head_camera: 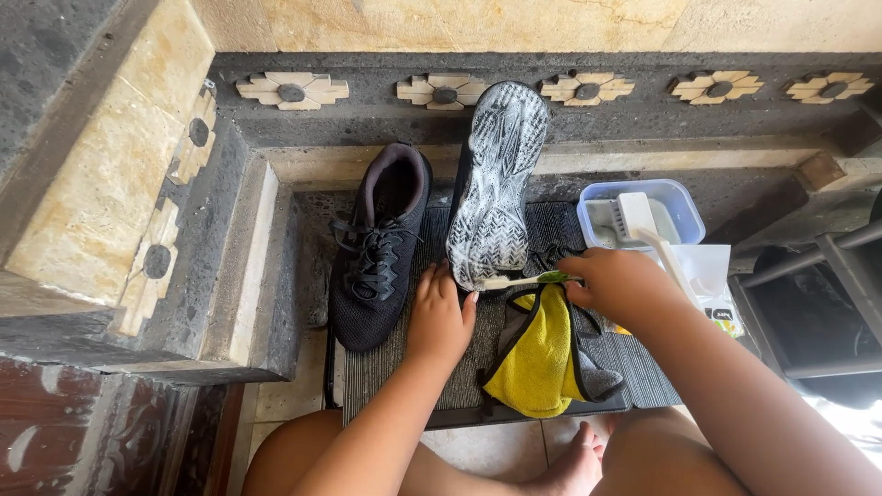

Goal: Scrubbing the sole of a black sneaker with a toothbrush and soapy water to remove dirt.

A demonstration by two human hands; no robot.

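Two black sports shoes lie on a dark ribbed mat (404, 377). One shoe (378, 246) sits upright on the left, laces showing. The other shoe (494, 184) is tipped on its side, its white patterned sole covered in foam. My left hand (439, 317) steadies that shoe at its near end. My right hand (617, 283) grips a toothbrush (528, 279) with a green and white handle, its head against the sole's near edge. A yellow and grey cloth (540, 354) lies under my hands.
A clear plastic tub (684, 204) with soapy water and a white brush (643, 225) stands at the right, beside a white sachet (712, 285). Stone ledges with flower carvings (292, 90) wall the left and back. A black metal frame (827, 266) is at the right. My knees and foot (574, 468) sit below.
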